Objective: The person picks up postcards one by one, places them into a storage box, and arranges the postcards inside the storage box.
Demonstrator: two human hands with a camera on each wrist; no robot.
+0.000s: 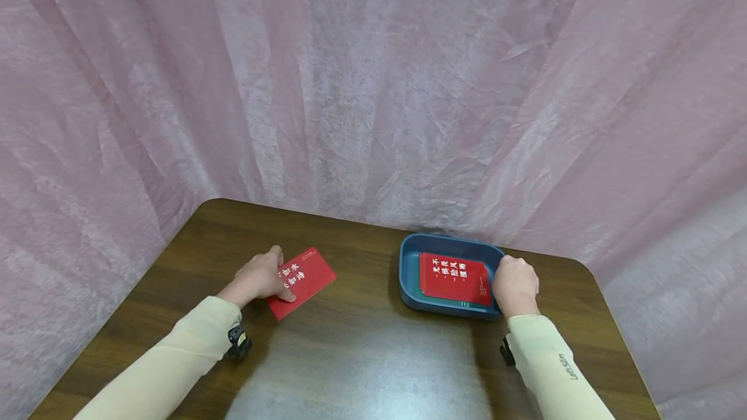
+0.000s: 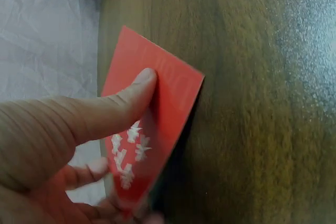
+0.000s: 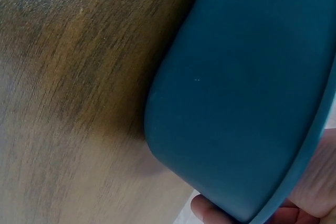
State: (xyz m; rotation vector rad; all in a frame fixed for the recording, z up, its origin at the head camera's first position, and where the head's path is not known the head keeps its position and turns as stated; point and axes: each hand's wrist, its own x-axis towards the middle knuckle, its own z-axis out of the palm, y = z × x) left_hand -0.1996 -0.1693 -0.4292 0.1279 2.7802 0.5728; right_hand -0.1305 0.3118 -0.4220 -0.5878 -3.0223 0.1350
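A red card (image 1: 315, 271) with white characters is in my left hand (image 1: 260, 275), over the left part of the table. The thumb lies across its printed face and the fingers are behind it, as the left wrist view shows (image 2: 173, 87). On the right, my right hand (image 1: 516, 285) grips the right end of a blue plastic bin (image 3: 231, 87), its fingers curled at the rim. Inside the bin lies a stack of red cards (image 1: 452, 277) with white characters, a green edge showing beneath it.
The brown wooden table (image 1: 350, 342) has rounded far corners. Behind it, a pink velvet curtain (image 1: 373, 83) hangs along the back and both sides. The bin stands near the table's far edge, and bright glare lies on the front middle of the wood.
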